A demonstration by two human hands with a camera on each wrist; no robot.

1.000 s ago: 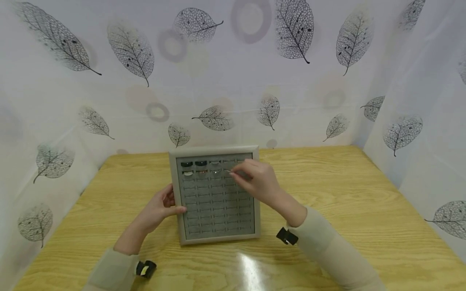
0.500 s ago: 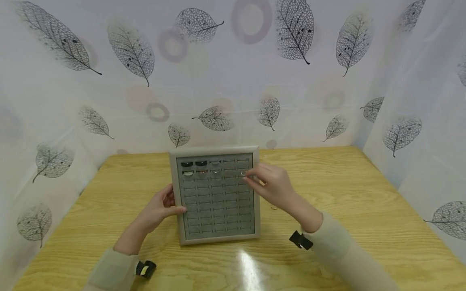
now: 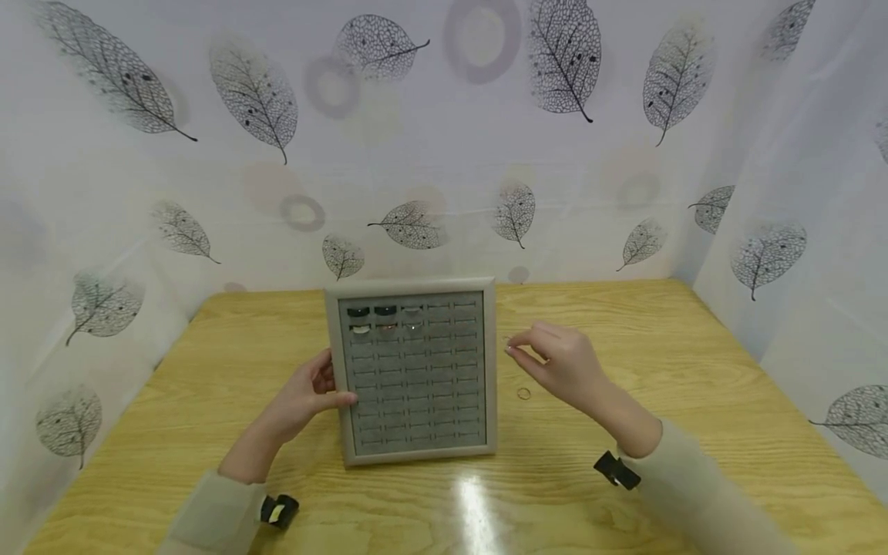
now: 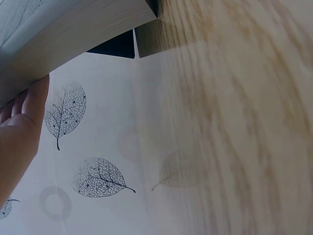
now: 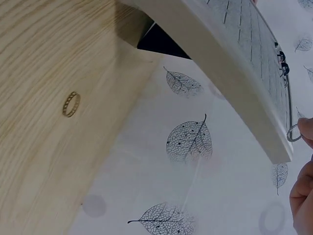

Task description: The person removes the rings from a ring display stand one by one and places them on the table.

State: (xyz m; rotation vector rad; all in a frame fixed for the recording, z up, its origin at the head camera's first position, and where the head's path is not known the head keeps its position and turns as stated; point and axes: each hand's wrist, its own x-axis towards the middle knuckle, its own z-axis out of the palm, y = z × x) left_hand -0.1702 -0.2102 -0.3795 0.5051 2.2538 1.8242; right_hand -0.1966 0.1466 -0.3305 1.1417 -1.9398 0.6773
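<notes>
- Head view. Grey ring tray [image 3: 415, 370]: flat on the wooden table [image 3: 694, 362], centre; slotted grey rows, a few rings seated in the two far rows at the left.
- Left hand [image 3: 305, 397]: at the tray's left edge, thumb laid over the frame, fingers curled against its side, gripping it.
- Right hand [image 3: 565, 362]: just right of the tray, above the table, thumb and forefinger tips pressed together in a pinch; what they hold is too small to make out here.
- Gold ring [image 3: 523, 394]: loose on the table, near the right hand, just beside the tray's right edge.
- Left wrist view. Left hand [image 4: 19, 132]: fingertips against the tray's pale frame [image 4: 73, 34]; leaf-print curtain [image 4: 98, 181] behind.
- Right wrist view. Silver ring [image 5: 293, 133]: thin, pinched at the fingertips [image 5: 307, 128] of the right hand, held clear past the tray's corner [image 5: 230, 83]. The gold ring [image 5: 71, 104] lies flat on the wood, apart from the tray.
- Risk, judged: the pinch is slight and the ring thin; a slackened grip would probably drop it, and it might roll across the smooth table. The loose gold ring could be nudged away by a passing sleeve.
- Against the earlier frames: the right hand was over the tray's far right rows; it now sits off the tray to the right, nearer the gold ring. Left hand and tray unchanged.
</notes>
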